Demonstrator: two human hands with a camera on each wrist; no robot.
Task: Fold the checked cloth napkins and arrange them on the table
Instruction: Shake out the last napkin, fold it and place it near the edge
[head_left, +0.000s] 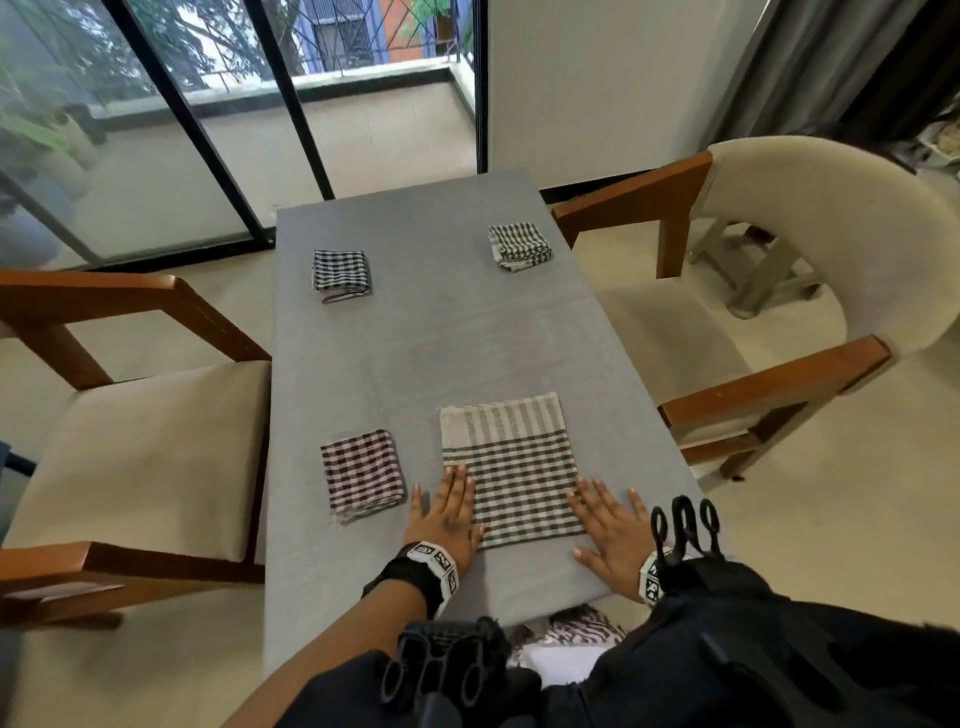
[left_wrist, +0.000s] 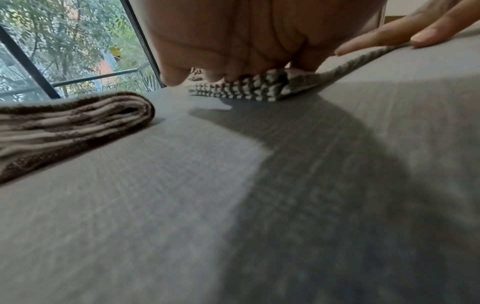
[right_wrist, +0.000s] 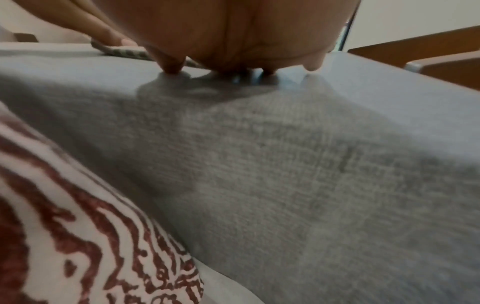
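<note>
Near the table's (head_left: 441, 338) near edge, right of centre, a green-checked napkin (head_left: 511, 467) is lying flat, partly folded into a rectangle, its pale striped band toward the far edge; the left hand (head_left: 447, 512) is pressing its near-left corner with fingers straight and together, thumb out on the grey tablecloth (left_wrist: 233, 205); the right hand (head_left: 610, 525) is lying flat at the near-right corner, fingers spread apart, fingertips (right_wrist: 171, 65) touching the napkin's edge; near the left edge, just beside the left hand, a folded brown-checked napkin (head_left: 362, 474) is resting; toward the far-left corner a folded black-checked napkin (head_left: 341, 274) is sitting; toward the far-right corner, a folded green-checked one (head_left: 519, 246); wooden armchairs (head_left: 130, 441) are standing along both long edges.
</note>
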